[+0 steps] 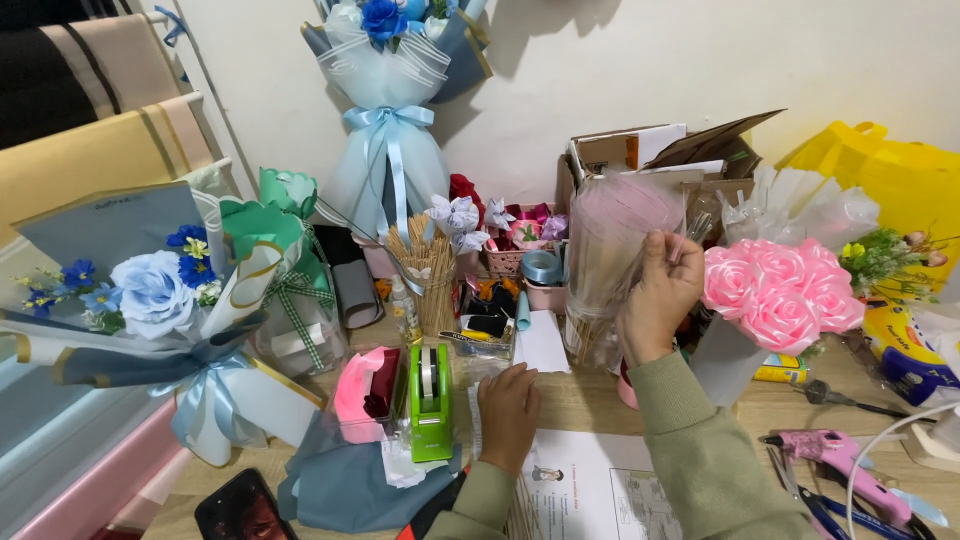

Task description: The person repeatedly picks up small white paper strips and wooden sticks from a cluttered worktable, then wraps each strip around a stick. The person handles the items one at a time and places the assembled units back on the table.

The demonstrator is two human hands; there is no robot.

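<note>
My right hand (658, 296) is raised and pinches the edge of a clear plastic sleeve (615, 250) with a pink tint that stands upright at the middle of the desk. My left hand (508, 415) rests flat, fingers together, on the wooden desk (580, 400), just right of a green tape dispenser (430, 400) and above a printed sheet of paper (590, 485). A bunch of pink ribbon roses (780, 285) stands to the right of my right hand.
A blue flower bouquet (150, 300) lies at the left, another hangs on the wall (390, 110). A jar of wooden sticks (430, 275), ribbon rolls and small boxes crowd the back. A pink glue gun (835, 455) and scissors lie at right; a phone (240, 510) at bottom left.
</note>
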